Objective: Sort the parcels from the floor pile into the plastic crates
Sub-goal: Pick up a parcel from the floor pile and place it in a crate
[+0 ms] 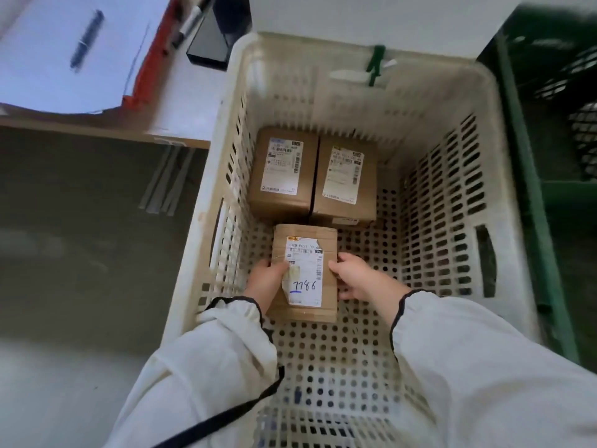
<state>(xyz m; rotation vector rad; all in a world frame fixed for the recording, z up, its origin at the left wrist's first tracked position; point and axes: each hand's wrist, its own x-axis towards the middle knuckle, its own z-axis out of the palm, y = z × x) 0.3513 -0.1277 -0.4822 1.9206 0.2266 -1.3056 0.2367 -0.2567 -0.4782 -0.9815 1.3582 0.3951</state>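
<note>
While both hands reach down into the white crate (499,176), they hold a cardboard parcel (305,270) between them, close to the crate's left wall. The left hand (266,282) grips the parcel's left edge with its thumb curled over the white label. The right hand (352,274) clamps the right edge, its fingers wrapped down the side. The label faces up and bears "7786" handwritten in blue. Whether the parcel already touches the perforated floor cannot be told.

Farther in, against the far wall, two more parcels lie side by side with their labels up: the left brown box (282,171) and the right brown box (345,176), touching along a dark seam. A strip of another label shows just under the right box's near edge. The held parcel sits just in front of these two. A green clip (376,64) hangs on the crate's far rim.

To the right stands a green crate (529,205), just beside the white one; its contents are blurred. At upper left a desk (193,101) carries white sheets (48,76), a blue pen (87,40) and a black holder (213,37).
</note>
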